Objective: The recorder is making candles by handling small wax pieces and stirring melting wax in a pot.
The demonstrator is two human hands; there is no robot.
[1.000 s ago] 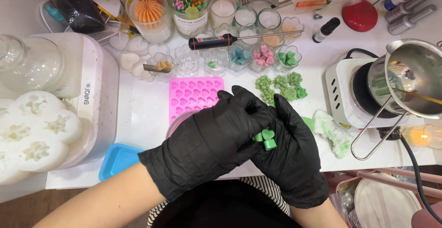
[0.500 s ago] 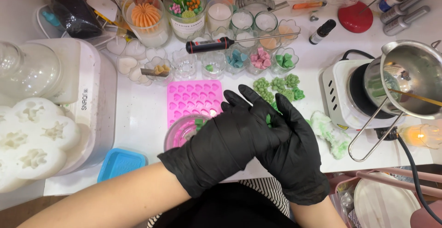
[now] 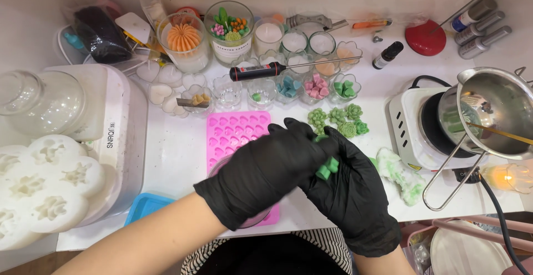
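Black-gloved left hand [image 3: 261, 178] and right hand [image 3: 347, 189] meet, fingers closed around green wax hearts [image 3: 327, 168], a pink heart mould [image 3: 236, 133] at ten o'clock on the white surface [image 3: 177, 147].

Both hands [image 3: 311, 169] wear glossy black disposable gloves.

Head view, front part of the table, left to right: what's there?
White flower-shaped mould → blue tray → left hand → green wax pieces pinched between both hands → right hand → green-and-white crumpled cloth → hot plate → steel pouring pot.
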